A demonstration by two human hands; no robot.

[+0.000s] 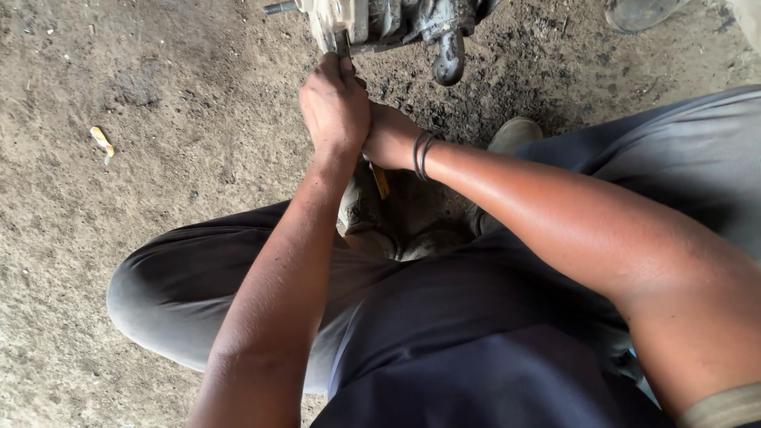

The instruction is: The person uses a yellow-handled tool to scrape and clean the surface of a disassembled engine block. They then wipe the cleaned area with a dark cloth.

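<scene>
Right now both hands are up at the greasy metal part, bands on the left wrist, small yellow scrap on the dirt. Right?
Not quite: the head view shows the dark bands on the right wrist. Both the left hand and right hand are at the greasy metal part; the yellow scrap lies on the dirt.

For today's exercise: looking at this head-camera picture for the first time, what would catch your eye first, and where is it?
At top centre, the left hand grips a tool against a grimy metal machine part, with the right hand pressed beside it. Two dark bangles ring the right wrist. To the left, a small yellow scrap lies on the dirt floor.
</scene>
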